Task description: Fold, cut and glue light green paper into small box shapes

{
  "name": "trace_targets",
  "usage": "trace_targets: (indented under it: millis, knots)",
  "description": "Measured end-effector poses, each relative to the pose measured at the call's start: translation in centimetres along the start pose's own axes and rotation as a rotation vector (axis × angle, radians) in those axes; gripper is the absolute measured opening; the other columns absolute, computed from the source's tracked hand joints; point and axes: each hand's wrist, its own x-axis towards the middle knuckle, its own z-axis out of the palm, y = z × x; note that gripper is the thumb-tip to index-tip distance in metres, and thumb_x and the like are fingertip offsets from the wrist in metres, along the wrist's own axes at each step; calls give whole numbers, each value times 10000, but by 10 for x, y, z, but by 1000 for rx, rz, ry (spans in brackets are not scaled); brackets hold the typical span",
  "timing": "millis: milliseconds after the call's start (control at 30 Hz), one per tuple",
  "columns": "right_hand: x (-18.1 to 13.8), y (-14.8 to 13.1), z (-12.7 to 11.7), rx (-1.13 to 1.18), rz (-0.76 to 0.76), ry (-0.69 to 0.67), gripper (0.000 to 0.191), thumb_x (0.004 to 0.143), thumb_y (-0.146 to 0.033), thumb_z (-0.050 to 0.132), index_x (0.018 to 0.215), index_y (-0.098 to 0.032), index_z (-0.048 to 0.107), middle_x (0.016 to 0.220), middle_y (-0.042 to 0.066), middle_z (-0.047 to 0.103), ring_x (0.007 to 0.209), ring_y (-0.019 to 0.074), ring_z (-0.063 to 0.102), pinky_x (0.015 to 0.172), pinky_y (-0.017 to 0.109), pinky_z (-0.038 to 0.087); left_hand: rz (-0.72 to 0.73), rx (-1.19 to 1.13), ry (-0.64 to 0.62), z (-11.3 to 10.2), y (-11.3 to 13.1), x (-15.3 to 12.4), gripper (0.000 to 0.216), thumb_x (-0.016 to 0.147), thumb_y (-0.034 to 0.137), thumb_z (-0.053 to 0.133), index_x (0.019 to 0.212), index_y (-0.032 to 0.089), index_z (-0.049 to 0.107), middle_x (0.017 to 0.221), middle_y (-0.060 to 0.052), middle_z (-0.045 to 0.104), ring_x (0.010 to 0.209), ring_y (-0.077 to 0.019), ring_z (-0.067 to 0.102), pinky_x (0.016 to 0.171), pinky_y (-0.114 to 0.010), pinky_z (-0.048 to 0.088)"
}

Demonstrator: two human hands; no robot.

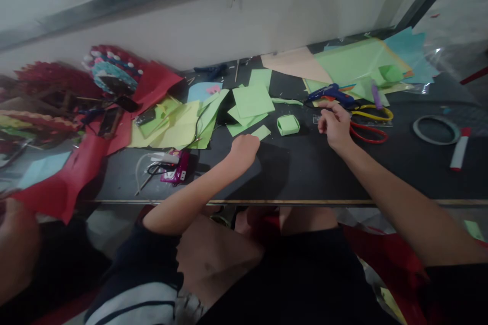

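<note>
My left hand point(245, 150) is closed, with a small green paper piece point(262, 132) showing at its fingertips. Between my hands sits a little folded green paper box point(288, 125). My right hand point(335, 124) is raised over the table to the right of the box, fingers bent and apart, nothing visible in them. Just beyond it lie a blue glue gun point(331, 94) and scissors point(368, 133) with red and yellow handles. Green paper sheets point(253, 101) are stacked beyond my left hand.
A tape roll point(436, 130) and a red-capped marker point(460, 150) lie at right. Coloured sheets point(354, 61) line the back. Left are a purple device point(176, 166) with cables, yellow paper point(168, 129) and red decorations point(57, 78). Another person's hand point(17, 249) is beside red paper point(70, 183).
</note>
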Motion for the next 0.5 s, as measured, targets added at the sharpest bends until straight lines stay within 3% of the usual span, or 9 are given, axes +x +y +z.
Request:
trace_targets:
  millis: [100,200,300,367,433,500]
  knots:
    - [1,-1,1,7,31,-17,234,697,-399,643,880,-254,620,428,-100,457,341,93,366,375,221,259,-30,60,-61,-7,9,-4,186,971,198,636,966,116,803,874,-198,786,957,-358,797,777,-395,635]
    - [3,0,2,-1,45,-46,223,713,-377,657,888,-247,610,435,-94,459,346,98,387,376,222,262,-117,5,-16,-11,9,-7,249,961,340,717,1075,130,786,1085,-203,802,1079,-362,771,811,-390,633]
    - [4,1,2,4,32,-61,217,738,-385,668,893,-248,604,436,-100,453,343,97,385,380,222,261,-248,-148,-55,-8,0,-2,298,881,365,800,1109,176,765,1025,-127,827,1032,-335,780,784,-375,606]
    - [4,1,2,-1,17,-55,231,743,-417,672,890,-252,605,436,-104,444,339,93,378,381,226,256,-244,-236,-64,-4,-8,7,280,800,360,843,1020,208,761,847,-68,811,905,-296,780,692,-328,555]
    - [4,-1,3,-7,13,-40,248,715,-449,671,862,-262,603,426,-108,438,333,89,363,379,231,252,-160,-284,-66,-2,-15,15,178,751,347,833,756,225,703,665,-33,720,721,-238,721,580,-288,459]
    - [3,-4,4,1,18,-28,260,674,-470,670,827,-272,601,410,-111,444,325,88,346,374,233,250,-33,-347,-114,-3,-19,20,373,747,308,787,523,234,499,525,3,549,552,-164,570,525,-282,353]
